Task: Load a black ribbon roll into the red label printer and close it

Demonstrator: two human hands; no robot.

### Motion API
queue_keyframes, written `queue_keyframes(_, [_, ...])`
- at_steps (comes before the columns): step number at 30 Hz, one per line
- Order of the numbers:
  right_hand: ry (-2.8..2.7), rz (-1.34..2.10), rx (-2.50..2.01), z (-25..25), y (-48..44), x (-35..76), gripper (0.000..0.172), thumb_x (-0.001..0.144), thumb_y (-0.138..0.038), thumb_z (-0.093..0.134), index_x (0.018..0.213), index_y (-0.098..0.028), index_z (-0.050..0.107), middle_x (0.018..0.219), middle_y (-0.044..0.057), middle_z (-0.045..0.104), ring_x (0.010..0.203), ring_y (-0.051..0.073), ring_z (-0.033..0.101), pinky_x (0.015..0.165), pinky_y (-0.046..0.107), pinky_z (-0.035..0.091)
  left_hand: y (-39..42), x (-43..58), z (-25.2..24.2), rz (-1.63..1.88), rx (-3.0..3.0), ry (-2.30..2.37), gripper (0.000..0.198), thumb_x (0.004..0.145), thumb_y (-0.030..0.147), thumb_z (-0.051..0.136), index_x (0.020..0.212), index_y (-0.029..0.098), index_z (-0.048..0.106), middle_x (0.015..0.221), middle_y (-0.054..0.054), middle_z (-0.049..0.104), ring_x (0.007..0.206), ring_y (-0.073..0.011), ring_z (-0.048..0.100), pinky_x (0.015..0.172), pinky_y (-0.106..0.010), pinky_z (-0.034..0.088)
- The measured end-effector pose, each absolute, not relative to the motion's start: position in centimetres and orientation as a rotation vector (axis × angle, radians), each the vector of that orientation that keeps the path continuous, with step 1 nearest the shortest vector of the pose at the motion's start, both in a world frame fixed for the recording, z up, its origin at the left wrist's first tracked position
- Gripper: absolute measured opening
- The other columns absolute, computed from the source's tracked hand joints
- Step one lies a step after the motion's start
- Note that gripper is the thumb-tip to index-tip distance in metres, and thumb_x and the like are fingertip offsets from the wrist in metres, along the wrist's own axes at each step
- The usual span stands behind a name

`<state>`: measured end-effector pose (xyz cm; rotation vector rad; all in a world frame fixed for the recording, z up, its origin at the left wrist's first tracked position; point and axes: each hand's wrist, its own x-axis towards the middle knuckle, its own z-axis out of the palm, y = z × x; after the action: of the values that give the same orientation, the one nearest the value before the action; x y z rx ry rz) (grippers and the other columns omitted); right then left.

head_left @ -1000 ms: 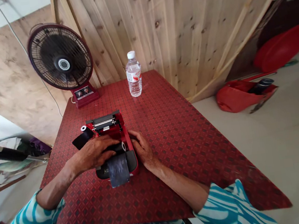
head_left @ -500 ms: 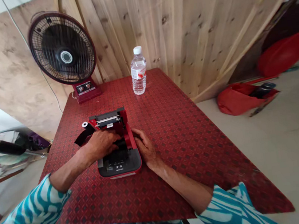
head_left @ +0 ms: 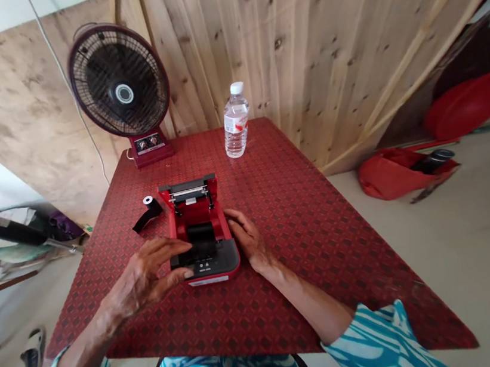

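Observation:
A small red and black label printer stands on the table with its lid raised. Inside its bay lies a black roll, and a black strip from it reaches over the front panel. My left hand is at the printer's front left corner, thumb and fingers apart, the fingertips over the strip and panel; whether they press on it I cannot tell. Along the printer's right side rests my right hand, fingers stretched out against the wall. Left of the printer sits another black roll with a white core and a loose tail.
A red fan stands at the table's back left. Near the back edge is a water bottle. The patterned red table meets a wooden wall. On the floor to the right lies a red bag.
My left hand has moved out of the printer's bay toward its front left corner, and its fingers have spread. The black roll inside now shows. My right hand stays at the printer's side.

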<state>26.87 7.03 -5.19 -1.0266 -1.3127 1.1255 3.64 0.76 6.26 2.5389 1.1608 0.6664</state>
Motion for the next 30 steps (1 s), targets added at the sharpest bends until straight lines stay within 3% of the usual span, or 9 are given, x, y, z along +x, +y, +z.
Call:
queue_keyframes(7, [-1.274, 1.119, -1.085, -5.3, 6.3, 26.9, 0.034, 0.088, -0.043, 0.051, 0.113, -0.025, 0.064, 0.12, 0.004, 0.067, 0.115, 0.023, 0.059, 0.104, 0.042, 0.042, 0.8, 5.2, 4.7, 0.881, 2.564, 1.188, 0.014, 0.094, 0.02, 0.053, 0.097, 0.018, 0.067, 0.095, -0.007, 0.07, 0.09, -0.0167, 0.065, 0.08, -0.031, 0.051])
queue_keyframes(12, [-1.303, 1.124, -1.127, -5.2, 5.9, 27.5, 0.035, 0.087, -0.046, 0.051, 0.111, -0.025, 0.065, 0.118, 0.004, 0.068, 0.115, 0.024, 0.059, 0.103, 0.044, 0.042, -1.1, 5.5, 5.0, 0.91, 2.694, 1.124, 0.012, 0.091, 0.016, 0.056, 0.098, 0.018, 0.066, 0.104, -0.009, 0.068, 0.091, -0.0184, 0.062, 0.079, -0.034, 0.047])
queue_keyframes(24, [-1.436, 0.896, -0.952, -2.7, 5.2, 28.6, 0.03, 0.093, -0.045, 0.047, 0.112, -0.028, 0.064, 0.117, 0.005, 0.064, 0.111, 0.021, 0.06, 0.102, 0.04, 0.045, -2.7, 5.4, 4.7, 0.902, 2.852, 1.091, 0.018, 0.09, 0.01, 0.053, 0.102, 0.016, 0.064, 0.099, -0.008, 0.07, 0.096, -0.0199, 0.063, 0.087, -0.037, 0.047])
queue_keyframes(30, [-1.369, 0.859, -0.948, 0.6, 10.2, 27.7, 0.042, 0.092, -0.052, 0.046, 0.126, -0.029, 0.055, 0.137, 0.006, 0.055, 0.125, 0.022, 0.052, 0.107, 0.045, 0.04, -3.0, 6.0, 4.3, 1.008, 2.813, 1.16, 0.015, 0.09, 0.013, 0.055, 0.101, 0.018, 0.064, 0.098, -0.006, 0.071, 0.092, -0.0177, 0.064, 0.088, -0.035, 0.047])
